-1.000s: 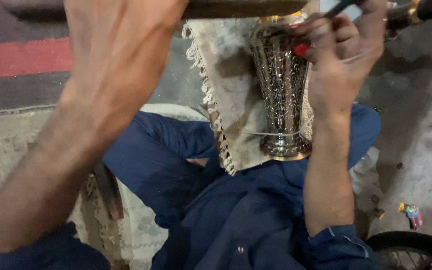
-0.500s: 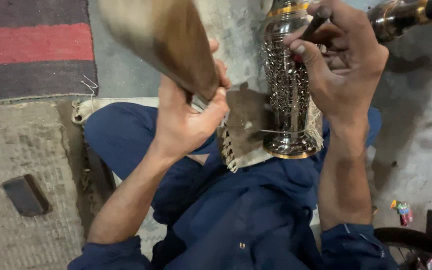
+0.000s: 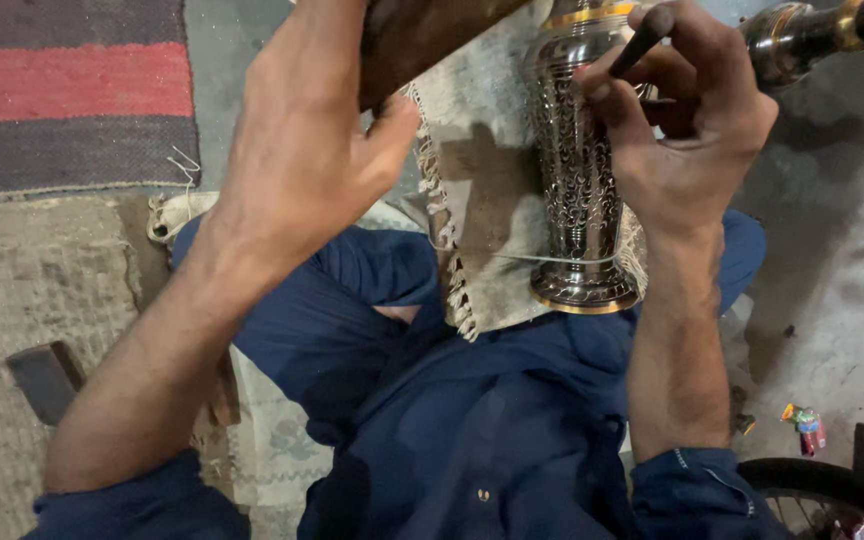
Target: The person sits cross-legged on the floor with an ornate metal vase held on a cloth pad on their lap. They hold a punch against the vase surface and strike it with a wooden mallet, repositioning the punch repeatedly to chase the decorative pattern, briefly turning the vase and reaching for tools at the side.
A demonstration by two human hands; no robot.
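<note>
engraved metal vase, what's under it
The engraved metal vase lies on a fringed cloth spread over the person's lap in blue trousers. The right hand covers its upper side; what the cloth hides beneath cannot be seen.

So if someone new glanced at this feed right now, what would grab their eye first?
Most likely the shiny engraved metal vase, upper centre, lying on a fringed cloth over the person's lap. The right hand presses a thin dark tool against it, while the left hand grips a brown wooden mallet at the top edge.
</note>
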